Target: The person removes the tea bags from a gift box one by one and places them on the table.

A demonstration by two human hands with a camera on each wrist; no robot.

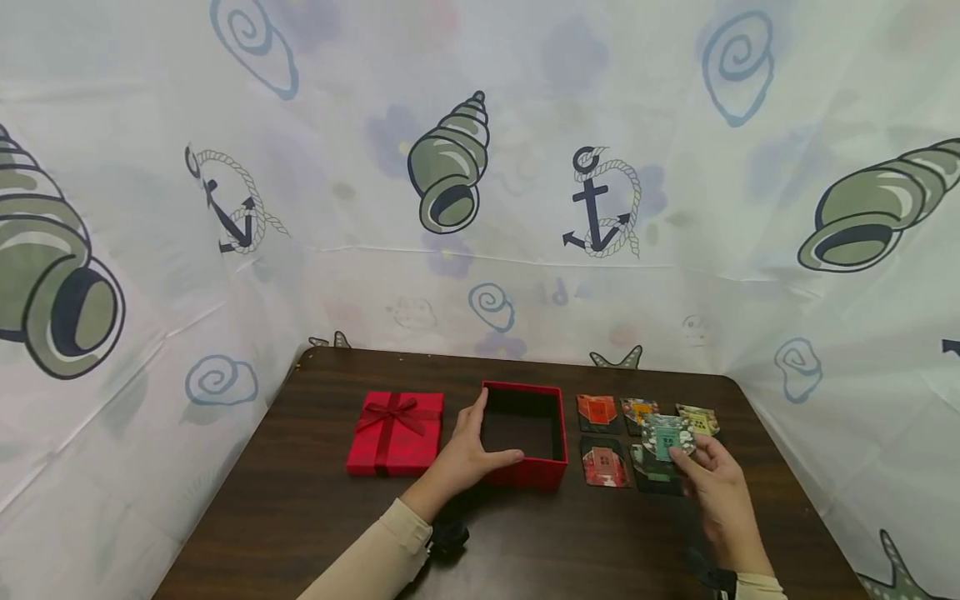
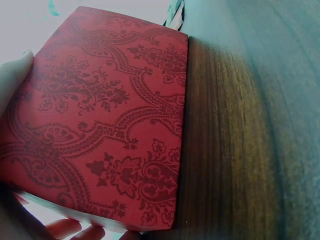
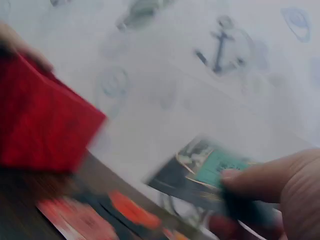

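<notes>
My left hand (image 1: pixel 465 457) grips the open red box (image 1: pixel 534 477) at its left side, thumb over the near rim. The left wrist view shows the box's floral-patterned red side (image 2: pixel 110 115), with fingers along one edge. Between thumb and fingers, my right hand (image 1: pixel 723 492) pinches a flat square packet (image 1: pixel 665 435) with a green label. That packet is held over a dark green packet (image 1: pixel 651 468) on the table. Beside it lie a pink-red packet (image 1: pixel 604 463), an orange packet (image 1: pixel 597 412), a yellow-orange one (image 1: pixel 637 410) and a yellow one (image 1: pixel 697 417).
A red lid (image 1: pixel 367 457) with a ribbon bow lies left of the box on the dark wooden table (image 1: pixel 300 467). White cloth (image 1: pixel 525 308) printed with shells and anchors hangs behind the table and along its sides.
</notes>
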